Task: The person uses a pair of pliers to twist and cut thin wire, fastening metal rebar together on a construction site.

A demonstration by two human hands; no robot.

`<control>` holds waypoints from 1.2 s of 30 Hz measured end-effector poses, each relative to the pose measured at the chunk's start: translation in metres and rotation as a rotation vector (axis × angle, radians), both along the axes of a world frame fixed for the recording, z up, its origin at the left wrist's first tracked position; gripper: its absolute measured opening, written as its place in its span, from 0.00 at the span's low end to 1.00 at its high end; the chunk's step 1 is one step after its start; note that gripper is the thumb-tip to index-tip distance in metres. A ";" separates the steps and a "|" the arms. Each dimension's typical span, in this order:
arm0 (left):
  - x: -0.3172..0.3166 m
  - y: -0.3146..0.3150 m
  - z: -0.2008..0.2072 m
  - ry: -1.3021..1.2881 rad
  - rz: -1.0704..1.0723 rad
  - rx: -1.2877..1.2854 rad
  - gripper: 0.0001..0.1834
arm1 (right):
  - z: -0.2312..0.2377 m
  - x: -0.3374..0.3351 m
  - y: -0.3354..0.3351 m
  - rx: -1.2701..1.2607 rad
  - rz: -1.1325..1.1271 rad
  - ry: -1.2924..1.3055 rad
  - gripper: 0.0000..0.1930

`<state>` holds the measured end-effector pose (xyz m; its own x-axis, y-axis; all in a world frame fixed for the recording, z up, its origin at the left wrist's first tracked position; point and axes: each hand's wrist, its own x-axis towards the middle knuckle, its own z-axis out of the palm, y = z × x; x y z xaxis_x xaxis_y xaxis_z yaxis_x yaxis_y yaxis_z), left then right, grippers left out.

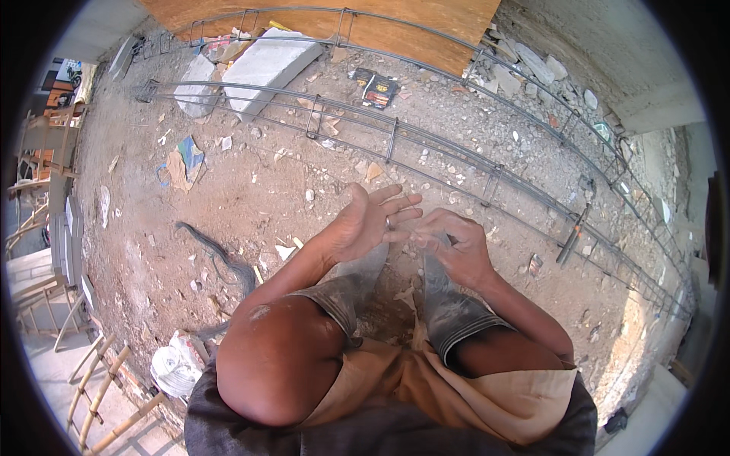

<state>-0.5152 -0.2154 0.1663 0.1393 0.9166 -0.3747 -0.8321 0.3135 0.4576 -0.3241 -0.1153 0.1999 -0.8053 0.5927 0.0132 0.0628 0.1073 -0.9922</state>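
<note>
My left hand (369, 223) is held out palm up above my boots, its fingers spread, with a ring on one finger and nothing lying in the palm. Close against its fingertips is my right hand (456, 245), the fingers bent inward and closed; what they hold, if anything, is too small to tell. Ahead of both hands, a long rebar cage (391, 140) of thin bars and stirrups runs across the ground. A dark tool with an orange handle (574, 235) leans at its right part. Left of my knee lies a bundle of grey wire (220, 258).
A second rebar cage (464, 72) lies farther off, before a wooden board (334, 26). A concrete slab (270, 68) sits at far left; rubble (525, 68) lines the back wall. Bamboo poles (99, 395) and a white bag (179, 365) are at lower left.
</note>
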 end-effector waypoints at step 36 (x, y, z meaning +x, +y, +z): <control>-0.045 0.010 0.033 1.091 0.174 0.178 0.35 | -0.003 -0.050 0.012 -0.643 0.152 0.032 0.15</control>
<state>-0.5602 -0.2056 0.1989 -0.3196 0.9442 -0.0795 0.0162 0.0893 0.9959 -0.3740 -0.1034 0.1969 -0.8859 0.3698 -0.2800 0.0630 -0.5021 -0.8625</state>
